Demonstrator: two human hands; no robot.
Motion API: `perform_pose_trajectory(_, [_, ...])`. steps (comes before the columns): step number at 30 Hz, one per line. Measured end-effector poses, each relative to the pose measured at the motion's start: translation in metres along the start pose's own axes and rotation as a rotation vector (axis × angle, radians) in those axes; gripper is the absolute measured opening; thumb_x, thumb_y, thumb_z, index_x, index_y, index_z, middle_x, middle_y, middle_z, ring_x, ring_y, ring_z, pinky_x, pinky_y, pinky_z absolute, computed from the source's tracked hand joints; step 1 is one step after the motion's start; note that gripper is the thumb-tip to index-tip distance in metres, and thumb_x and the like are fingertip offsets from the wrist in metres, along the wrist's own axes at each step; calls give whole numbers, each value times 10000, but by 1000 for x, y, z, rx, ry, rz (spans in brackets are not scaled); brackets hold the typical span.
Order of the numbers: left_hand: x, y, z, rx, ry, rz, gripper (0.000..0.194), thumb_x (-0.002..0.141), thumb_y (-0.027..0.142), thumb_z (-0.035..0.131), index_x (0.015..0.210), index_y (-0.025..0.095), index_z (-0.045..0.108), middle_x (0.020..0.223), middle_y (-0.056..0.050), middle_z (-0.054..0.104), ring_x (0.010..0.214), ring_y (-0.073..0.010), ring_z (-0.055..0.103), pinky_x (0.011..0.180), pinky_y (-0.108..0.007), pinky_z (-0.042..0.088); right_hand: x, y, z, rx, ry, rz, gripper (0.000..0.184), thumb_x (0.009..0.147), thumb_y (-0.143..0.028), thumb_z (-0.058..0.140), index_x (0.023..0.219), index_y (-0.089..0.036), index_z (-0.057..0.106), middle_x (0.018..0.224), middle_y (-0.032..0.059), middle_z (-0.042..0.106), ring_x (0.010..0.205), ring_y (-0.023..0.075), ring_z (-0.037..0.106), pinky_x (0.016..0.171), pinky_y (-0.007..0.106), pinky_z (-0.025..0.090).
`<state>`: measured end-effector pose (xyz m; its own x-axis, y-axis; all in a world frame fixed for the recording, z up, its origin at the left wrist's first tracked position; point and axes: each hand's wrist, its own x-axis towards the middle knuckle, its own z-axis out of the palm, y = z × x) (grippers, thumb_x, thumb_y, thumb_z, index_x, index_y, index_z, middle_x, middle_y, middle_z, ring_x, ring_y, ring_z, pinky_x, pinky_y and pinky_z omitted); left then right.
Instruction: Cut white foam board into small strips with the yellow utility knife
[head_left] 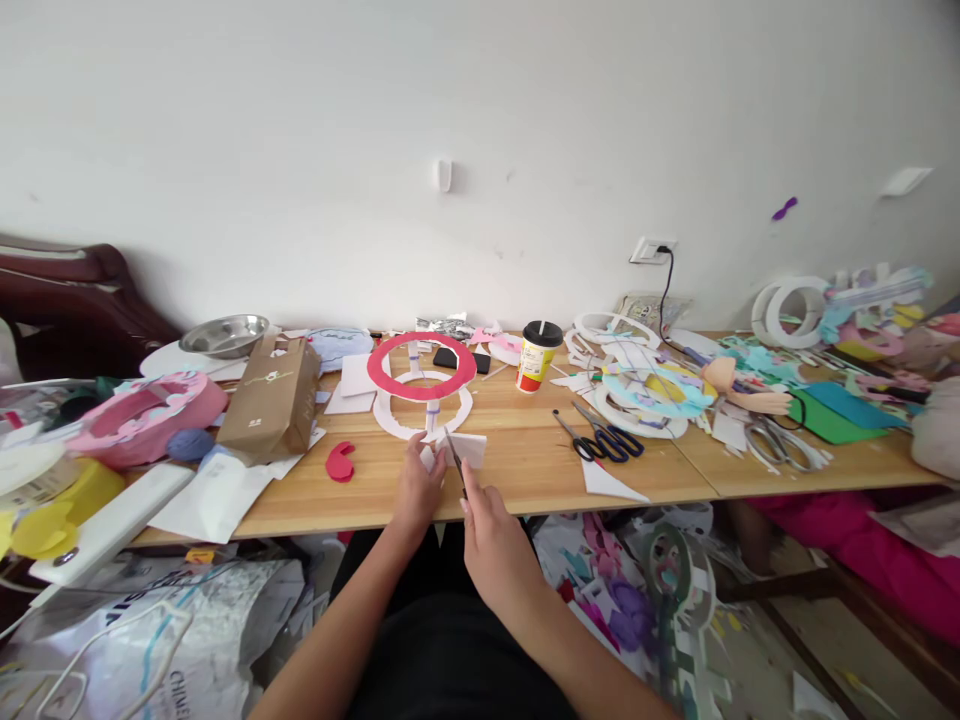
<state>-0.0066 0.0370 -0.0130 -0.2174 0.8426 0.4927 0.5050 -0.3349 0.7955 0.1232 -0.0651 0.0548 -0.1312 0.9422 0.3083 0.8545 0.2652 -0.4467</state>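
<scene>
**Cutting white card at the table edge**

Left hand (417, 487) pinching a piece of white card (466, 447) at its near left corner, thumb on top, card resting flat on the wooden table (525, 478) close to the front edge. Right hand (491, 540) closed around the handle of scissors (455, 460), blades angled up and away, tips lying over the card's left part. Whether the blades are parted: too small to tell.

Just behind the card, a ring stand (422, 385): red ring on top, white ring below, joined by short posts. Left of the hands, a small red scrap (340, 461) on the wood, then a brown paper bag (271, 402) lying tilted, and beyond it a steel bowl (224, 335) near the wall. Right of the stand, a cup with a black lid (538, 356). Further right, two more pairs of scissors (600, 437) with dark handles lying crossed, near a white triangle of paper (609, 481). Far right, heaps of coloured paper cuttings (757, 375).
</scene>
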Motion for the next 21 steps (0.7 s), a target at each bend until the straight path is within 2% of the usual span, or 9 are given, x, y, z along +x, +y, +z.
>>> perform_pose_trajectory(5, [2, 5, -5, 92, -96, 22, 244, 927, 369, 512, 1095, 199, 557, 983, -80, 685, 900, -217, 672, 786, -354, 519, 2, -1, -2, -9, -44, 17, 541, 1009, -233, 284, 1544, -218, 205, 965, 101, 604, 740, 228, 666, 611, 300, 513])
perform_pose_trajectory(13, [-1, -1, -3, 96, -78, 92, 222, 941, 333, 503, 1113, 204, 561, 979, -68, 681, 809, -182, 652, 723, -302, 498, 5, -7, -15, -39, -141, 91, 512, 1021, -243, 289, 1531, -210, 255, 1006, 107, 615, 825, 227, 668, 705, 311, 518])
perform_pose_trajectory(21, [-1, 1, -4, 83, -65, 146, 198, 947, 319, 505, 1095, 209, 575, 945, -58, 670, 747, -161, 628, 682, -279, 481, 5, -2, -16, 62, -94, 57, 502, 1007, -234, 301, 1505, -180, 329, 1121, 142, 639, 1011, 250, 653, 873, 354, 520])
